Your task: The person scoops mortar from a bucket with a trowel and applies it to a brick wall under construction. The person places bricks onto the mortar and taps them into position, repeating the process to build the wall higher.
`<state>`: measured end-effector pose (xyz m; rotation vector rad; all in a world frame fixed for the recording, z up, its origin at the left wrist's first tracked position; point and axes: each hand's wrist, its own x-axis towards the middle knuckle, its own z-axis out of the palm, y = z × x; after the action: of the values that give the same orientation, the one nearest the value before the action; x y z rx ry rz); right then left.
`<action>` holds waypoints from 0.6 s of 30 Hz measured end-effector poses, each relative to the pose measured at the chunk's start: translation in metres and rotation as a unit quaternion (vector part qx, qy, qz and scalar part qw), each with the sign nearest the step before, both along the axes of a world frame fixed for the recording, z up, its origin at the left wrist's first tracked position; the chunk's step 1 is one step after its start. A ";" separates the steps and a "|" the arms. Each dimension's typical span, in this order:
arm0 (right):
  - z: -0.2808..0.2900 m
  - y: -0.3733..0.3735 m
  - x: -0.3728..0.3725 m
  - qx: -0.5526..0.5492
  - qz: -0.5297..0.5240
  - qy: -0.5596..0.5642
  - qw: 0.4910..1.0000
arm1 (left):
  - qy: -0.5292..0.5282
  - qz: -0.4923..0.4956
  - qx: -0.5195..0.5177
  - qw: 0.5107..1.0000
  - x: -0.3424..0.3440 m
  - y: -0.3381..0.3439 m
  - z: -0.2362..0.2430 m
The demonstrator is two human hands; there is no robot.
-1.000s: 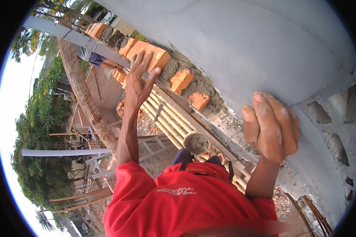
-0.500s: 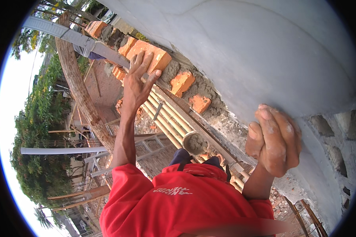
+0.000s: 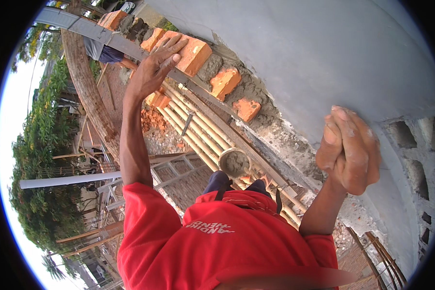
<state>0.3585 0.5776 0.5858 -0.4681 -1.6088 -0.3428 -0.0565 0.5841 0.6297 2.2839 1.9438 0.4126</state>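
My left hand lies with outstretched fingers on the top and near edge of an orange brick. That brick sits in the course along a narrow ledge, beside grey mortar. Two broken brick pieces follow to its right: a larger piece and a smaller piece, both bedded in mortar. My right hand is raised in front of the smooth grey wall. Its fingers are curled tightly together, and whatever they may hold is hidden.
A long straight grey bar runs along the brick course. Below are bamboo poles and a bucket of mortar. A thick tree-trunk post leans at left, near a ladder. Another person's dark shorts show behind the bar.
My left hand has slid left on the brick, its thumb moving off the brick's near corner. My right hand has risen slightly and shifted right, still closed.
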 end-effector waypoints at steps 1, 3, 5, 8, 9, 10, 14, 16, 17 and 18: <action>0.000 0.001 0.000 0.005 0.001 0.005 1.000 | 0.006 -0.010 0.009 1.000 0.000 0.001 0.000; -0.001 0.003 -0.001 0.012 0.007 0.011 1.000 | 0.017 -0.012 0.009 1.000 0.000 0.001 0.002; -0.003 0.004 -0.001 0.017 0.000 0.014 1.000 | 0.038 -0.019 0.013 0.999 -0.001 0.001 0.003; -0.005 0.004 0.001 0.013 -0.014 0.010 1.000 | 0.053 -0.025 0.014 0.998 -0.004 0.001 0.003; -0.006 0.004 0.002 0.013 -0.018 0.014 1.000 | 0.060 -0.028 0.020 0.998 -0.005 0.002 0.001; -0.006 0.004 0.002 0.012 -0.016 0.016 1.000 | 0.067 -0.031 0.023 0.997 -0.007 0.002 0.000; -0.004 0.006 -0.001 0.016 -0.018 0.021 0.999 | 0.074 -0.043 0.029 0.996 -0.012 0.005 -0.004; -0.002 0.007 -0.003 0.020 -0.017 0.026 0.999 | 0.086 -0.053 0.045 0.994 -0.013 0.007 -0.006; -0.002 0.008 -0.003 0.023 -0.012 0.033 0.999 | 0.057 -0.045 0.028 0.997 -0.014 0.006 -0.006; -0.001 0.008 -0.003 0.021 -0.012 0.027 0.999 | 0.056 -0.043 0.027 0.997 -0.015 0.006 -0.007</action>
<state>0.3553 0.5854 0.5848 -0.4614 -1.5425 -0.3772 -0.0714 0.5904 0.6229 2.4653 1.8958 0.3397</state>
